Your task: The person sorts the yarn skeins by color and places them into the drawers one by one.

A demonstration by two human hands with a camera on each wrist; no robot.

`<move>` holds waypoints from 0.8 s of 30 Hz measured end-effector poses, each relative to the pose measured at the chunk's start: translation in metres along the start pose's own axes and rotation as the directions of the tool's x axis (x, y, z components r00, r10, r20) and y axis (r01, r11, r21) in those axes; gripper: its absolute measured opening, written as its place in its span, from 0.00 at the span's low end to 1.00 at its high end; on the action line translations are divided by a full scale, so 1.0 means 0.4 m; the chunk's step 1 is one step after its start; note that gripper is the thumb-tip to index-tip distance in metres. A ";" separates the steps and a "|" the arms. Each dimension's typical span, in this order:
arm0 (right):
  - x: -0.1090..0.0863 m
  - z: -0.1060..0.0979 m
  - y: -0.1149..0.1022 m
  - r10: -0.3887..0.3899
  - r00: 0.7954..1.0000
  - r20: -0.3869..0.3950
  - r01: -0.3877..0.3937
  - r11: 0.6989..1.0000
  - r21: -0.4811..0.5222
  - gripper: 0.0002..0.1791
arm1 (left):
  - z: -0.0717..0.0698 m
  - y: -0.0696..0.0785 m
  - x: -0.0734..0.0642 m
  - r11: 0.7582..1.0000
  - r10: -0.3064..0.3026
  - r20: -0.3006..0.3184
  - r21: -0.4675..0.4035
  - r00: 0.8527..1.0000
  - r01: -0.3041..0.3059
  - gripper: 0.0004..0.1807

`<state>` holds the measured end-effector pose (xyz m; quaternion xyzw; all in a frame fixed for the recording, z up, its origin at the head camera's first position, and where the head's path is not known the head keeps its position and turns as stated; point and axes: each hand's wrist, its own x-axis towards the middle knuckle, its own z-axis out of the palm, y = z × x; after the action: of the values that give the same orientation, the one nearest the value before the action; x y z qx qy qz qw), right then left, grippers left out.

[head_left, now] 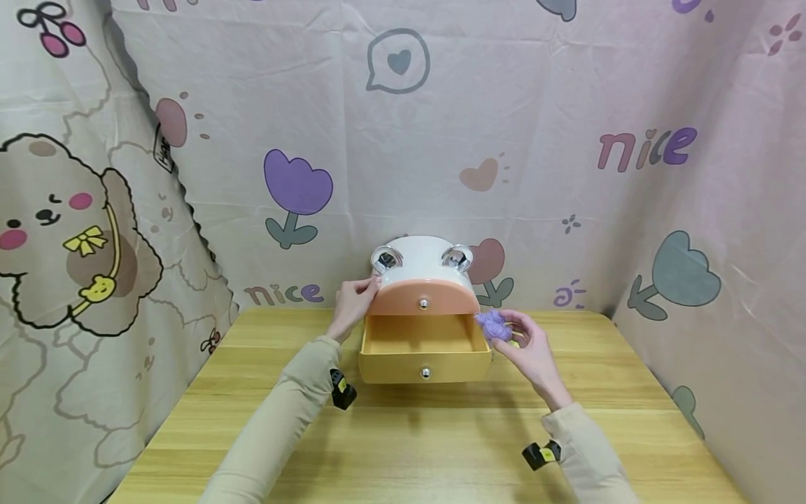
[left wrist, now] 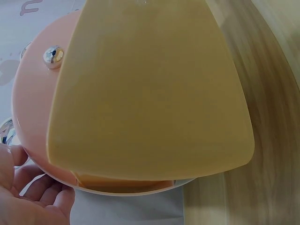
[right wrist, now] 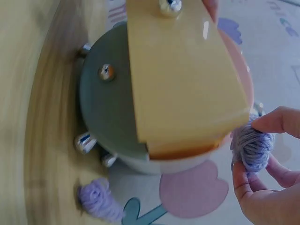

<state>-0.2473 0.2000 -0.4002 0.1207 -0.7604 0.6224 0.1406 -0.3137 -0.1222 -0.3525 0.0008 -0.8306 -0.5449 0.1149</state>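
Note:
A small drawer cabinet [head_left: 422, 255] with a white top and silver eye-like rings stands against the back cloth. Its yellow drawer [head_left: 425, 367] is pulled out, and the peach drawer [head_left: 403, 297] above it is closed. My left hand [head_left: 355, 304] holds the cabinet's left edge by the peach drawer; in the left wrist view the thumb is at the rim and the fingers [left wrist: 42, 190] curl beside it. My right hand [head_left: 532, 350] pinches a purple yarn ball [right wrist: 253, 147] between thumb and fingers, right of the open drawer. The drawer's visible inside holds nothing.
Another purple yarn ball [right wrist: 99, 199] rests on the wooden table [head_left: 415, 448] beside the cabinet. A lower grey-green drawer front [right wrist: 108, 103] with a silver knob shows in the right wrist view. Small silver feet [right wrist: 85, 142] raise the cabinet. Printed cloth [head_left: 403, 140] hangs behind.

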 end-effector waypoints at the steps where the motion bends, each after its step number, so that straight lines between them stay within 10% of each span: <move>1: 0.001 0.007 -0.006 -0.015 1.000 0.007 0.015 1.000 0.008 0.29 | 0.000 0.000 0.000 1.000 -0.001 0.000 0.000 1.000 0.001 0.23; 24: 0.025 0.175 -0.086 -0.106 0.973 0.207 0.097 0.994 0.053 0.30 | -0.002 -0.001 0.002 1.000 -0.008 0.010 0.000 1.000 0.008 0.23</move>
<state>-0.2489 0.1246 -0.3782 0.2273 -0.7505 0.6142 0.0890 -0.3142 -0.1234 -0.3524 0.0015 -0.8311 -0.5454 0.1086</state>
